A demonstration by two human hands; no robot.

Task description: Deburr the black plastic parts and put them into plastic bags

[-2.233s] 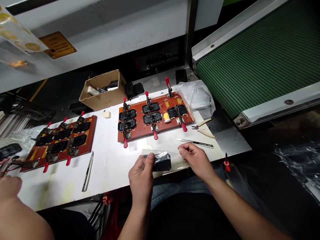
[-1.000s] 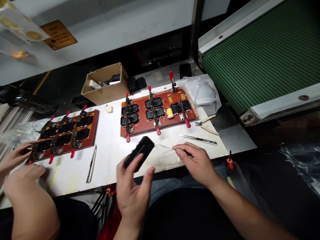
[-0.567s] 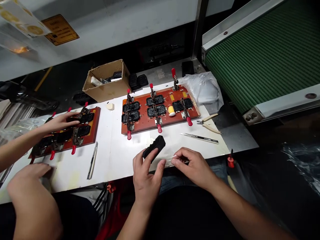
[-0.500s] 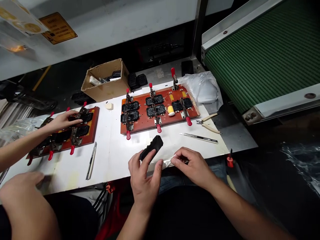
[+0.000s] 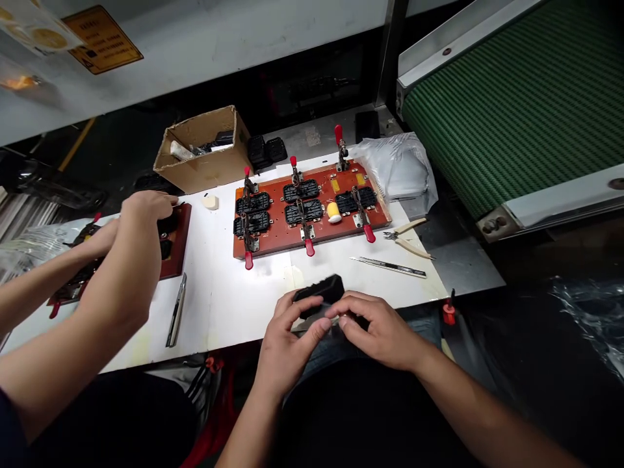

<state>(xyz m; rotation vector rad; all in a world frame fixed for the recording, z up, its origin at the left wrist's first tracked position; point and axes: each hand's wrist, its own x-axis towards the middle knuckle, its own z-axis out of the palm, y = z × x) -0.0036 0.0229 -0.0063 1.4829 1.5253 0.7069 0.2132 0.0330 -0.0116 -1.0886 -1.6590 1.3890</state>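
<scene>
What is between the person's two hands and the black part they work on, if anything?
Nothing visible is. The left hand and the right hand both already touch the black part at the near table edge. A clear film is pinched between their fingertips, just under the part.

On the table (image 5: 229, 305), a jig (image 5: 309, 211) lies centre, a box (image 5: 202, 156) behind-left, a bag (image 5: 400, 169) right, cutters (image 5: 404, 237) and a blade (image 5: 390, 267) before it, and a 2nd jig (image 5: 168, 244) far left.
</scene>
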